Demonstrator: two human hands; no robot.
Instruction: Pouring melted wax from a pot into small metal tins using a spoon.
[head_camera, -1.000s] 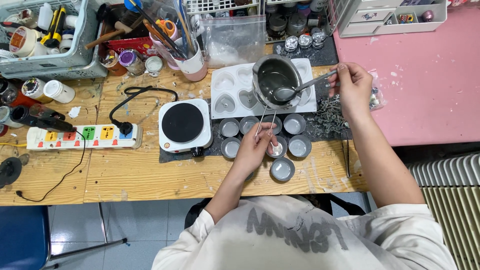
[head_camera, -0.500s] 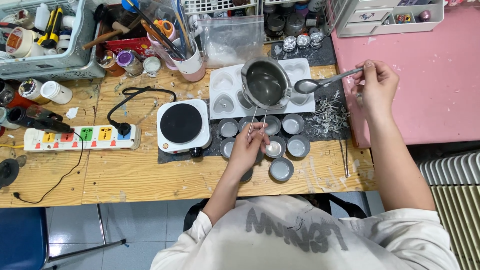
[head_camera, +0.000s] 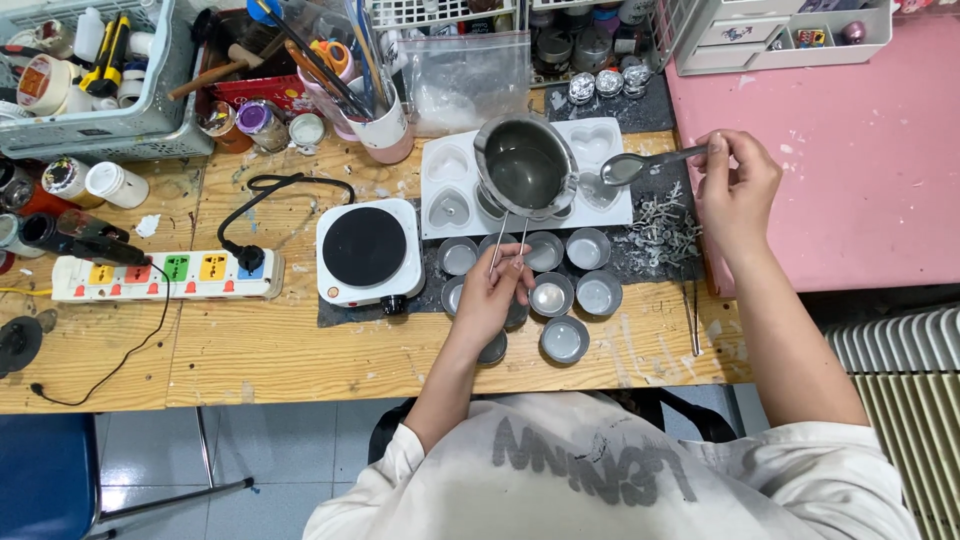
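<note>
Nearest the person, a cluster of small round metal tins (head_camera: 563, 338) sits on a dark mat on the worn wooden surface (head_camera: 250, 350), packed close together so that each is within easy reach of a pour; the ones that show their insides look pale and shallow, though whether that is set wax or bare metal cannot be told

The left hand (head_camera: 492, 297) is closed around the thin wire handle of a small steel melting pot (head_camera: 525, 166), fingers pinched on the two wires low down, so the pot is carried out ahead of the hand and held over a white tray mould with heart-shaped hollows (head_camera: 448, 180). The pot looks tipped slightly, and its inside shows a dull grey, glossy pool

The right hand (head_camera: 738, 190) pinches the end of a long metal spoon (head_camera: 650, 164) between thumb and fingertips, the bowl pointing left and resting near the pot's rim above the mould, well placed to guide or scrape what is in the pot

Left of the tins stands a white single hotplate with a black round top (head_camera: 364, 250), bare, its cable running to a white power strip with coloured switches (head_camera: 165, 275). Farther back, a pink cup crammed with tools and brushes (head_camera: 378, 120), a clear plastic bag of white flakes (head_camera: 470, 80) and a grey basket of bottles and tape (head_camera: 90, 70) line the far edge
</note>
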